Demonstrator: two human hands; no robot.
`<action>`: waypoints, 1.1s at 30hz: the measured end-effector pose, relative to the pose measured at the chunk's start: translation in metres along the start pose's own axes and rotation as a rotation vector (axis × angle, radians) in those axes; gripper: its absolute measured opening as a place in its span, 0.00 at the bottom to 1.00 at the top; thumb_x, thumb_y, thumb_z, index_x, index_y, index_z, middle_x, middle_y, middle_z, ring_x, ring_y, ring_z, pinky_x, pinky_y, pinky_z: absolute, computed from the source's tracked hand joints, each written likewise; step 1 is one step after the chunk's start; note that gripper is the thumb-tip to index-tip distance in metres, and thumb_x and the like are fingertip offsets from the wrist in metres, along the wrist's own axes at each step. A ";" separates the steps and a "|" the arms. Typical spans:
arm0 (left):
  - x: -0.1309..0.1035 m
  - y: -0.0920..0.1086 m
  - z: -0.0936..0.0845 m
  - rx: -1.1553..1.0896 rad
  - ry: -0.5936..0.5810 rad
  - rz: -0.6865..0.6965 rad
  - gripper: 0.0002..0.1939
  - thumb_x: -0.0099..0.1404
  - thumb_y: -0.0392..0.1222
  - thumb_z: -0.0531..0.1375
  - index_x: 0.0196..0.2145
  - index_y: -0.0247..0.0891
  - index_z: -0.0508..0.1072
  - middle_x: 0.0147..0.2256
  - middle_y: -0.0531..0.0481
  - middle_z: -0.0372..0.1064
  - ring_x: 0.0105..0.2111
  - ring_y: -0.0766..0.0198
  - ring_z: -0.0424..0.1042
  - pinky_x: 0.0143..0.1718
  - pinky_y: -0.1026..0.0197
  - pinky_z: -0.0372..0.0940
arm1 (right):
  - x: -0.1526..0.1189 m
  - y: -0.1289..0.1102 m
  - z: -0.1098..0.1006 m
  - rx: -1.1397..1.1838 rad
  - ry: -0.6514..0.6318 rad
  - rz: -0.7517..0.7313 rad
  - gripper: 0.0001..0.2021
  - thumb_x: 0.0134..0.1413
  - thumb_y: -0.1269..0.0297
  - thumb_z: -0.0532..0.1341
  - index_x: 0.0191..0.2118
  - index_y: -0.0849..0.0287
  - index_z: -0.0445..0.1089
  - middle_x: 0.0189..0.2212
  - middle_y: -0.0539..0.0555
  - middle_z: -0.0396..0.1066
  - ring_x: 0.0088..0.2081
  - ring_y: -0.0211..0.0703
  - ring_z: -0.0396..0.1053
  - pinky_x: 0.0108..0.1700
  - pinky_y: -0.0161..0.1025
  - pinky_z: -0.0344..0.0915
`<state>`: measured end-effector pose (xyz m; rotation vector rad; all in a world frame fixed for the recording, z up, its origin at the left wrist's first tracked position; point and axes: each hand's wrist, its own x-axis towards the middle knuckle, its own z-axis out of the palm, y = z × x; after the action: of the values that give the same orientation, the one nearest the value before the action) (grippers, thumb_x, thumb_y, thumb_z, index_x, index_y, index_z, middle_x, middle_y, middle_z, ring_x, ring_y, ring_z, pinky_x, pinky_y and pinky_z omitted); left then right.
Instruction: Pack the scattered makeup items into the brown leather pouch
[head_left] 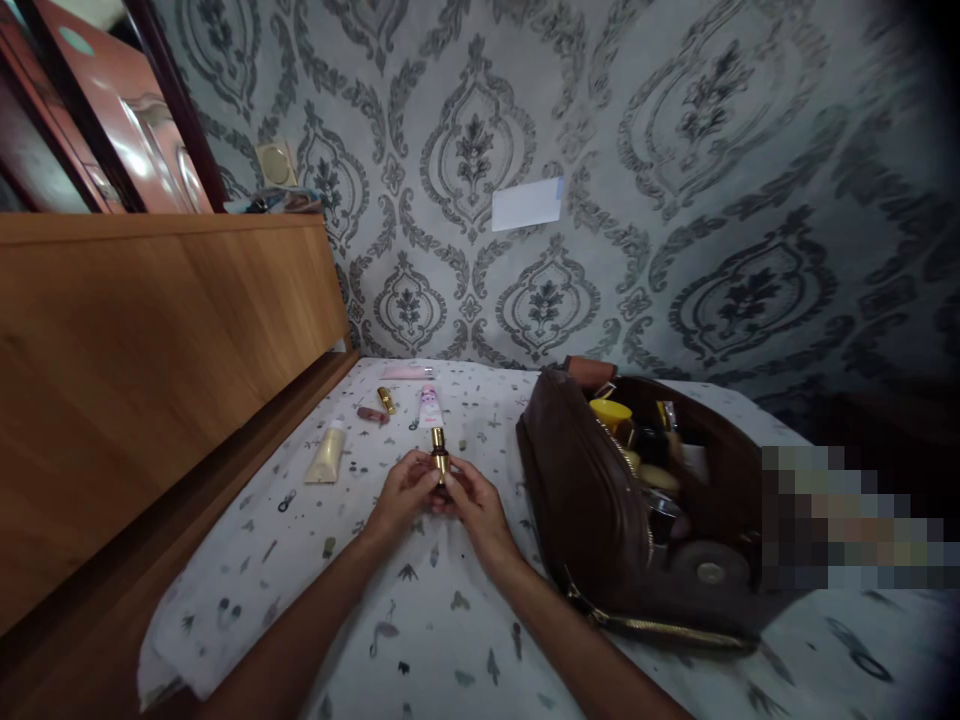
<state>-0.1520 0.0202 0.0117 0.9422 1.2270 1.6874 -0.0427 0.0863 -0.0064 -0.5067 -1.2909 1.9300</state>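
Note:
My left hand (407, 492) and my right hand (478, 503) meet over the middle of the sheet. Both are closed around a small gold lipstick (439, 458), upright with a dark band near its middle. Just beyond it lies a white and pink squeeze tube (430, 406). Left of that are another gold lipstick-like tube (385, 400) and a small brownish-pink tube (372, 415). A cream-coloured squeeze tube (326, 455) lies farther left. At the back is a slim pink tube (407, 373).
A brown bag (559, 490) gapes open on the right, with a yellow-lidded container (610, 410) and several other items inside. The patterned sheet (420, 640) ends at a wooden headboard-like panel (172, 340) on the left. Behind stands a papered wall (472, 290).

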 end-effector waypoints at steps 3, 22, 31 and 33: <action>0.001 -0.002 -0.003 0.091 0.019 0.057 0.21 0.54 0.53 0.68 0.38 0.35 0.71 0.34 0.49 0.71 0.32 0.65 0.71 0.28 0.67 0.66 | 0.000 0.001 0.000 -0.010 0.017 -0.020 0.25 0.42 0.48 0.69 0.45 0.56 0.71 0.39 0.56 0.77 0.32 0.47 0.74 0.30 0.41 0.73; 0.001 0.017 -0.005 0.199 0.109 0.085 0.23 0.58 0.58 0.62 0.41 0.35 0.75 0.30 0.51 0.67 0.27 0.67 0.64 0.25 0.67 0.59 | 0.005 0.009 -0.001 -0.263 0.026 -0.175 0.15 0.43 0.58 0.67 0.39 0.58 0.73 0.32 0.53 0.74 0.34 0.45 0.70 0.37 0.40 0.66; 0.004 0.012 -0.003 -0.036 0.172 0.019 0.19 0.50 0.52 0.69 0.33 0.34 0.77 0.26 0.53 0.66 0.25 0.71 0.61 0.23 0.68 0.51 | -0.002 0.003 -0.001 -0.615 -0.010 -0.286 0.10 0.50 0.59 0.60 0.32 0.59 0.73 0.27 0.52 0.68 0.30 0.43 0.64 0.32 0.38 0.59; 0.004 0.012 -0.001 -0.020 0.198 0.050 0.17 0.50 0.51 0.70 0.28 0.34 0.74 0.23 0.55 0.63 0.22 0.73 0.57 0.23 0.68 0.50 | -0.004 -0.001 0.000 -0.653 0.000 -0.322 0.08 0.50 0.61 0.61 0.32 0.59 0.72 0.27 0.52 0.66 0.30 0.43 0.63 0.32 0.38 0.59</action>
<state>-0.1569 0.0209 0.0237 0.8154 1.3215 1.8645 -0.0393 0.0833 -0.0061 -0.5681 -1.8750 1.2229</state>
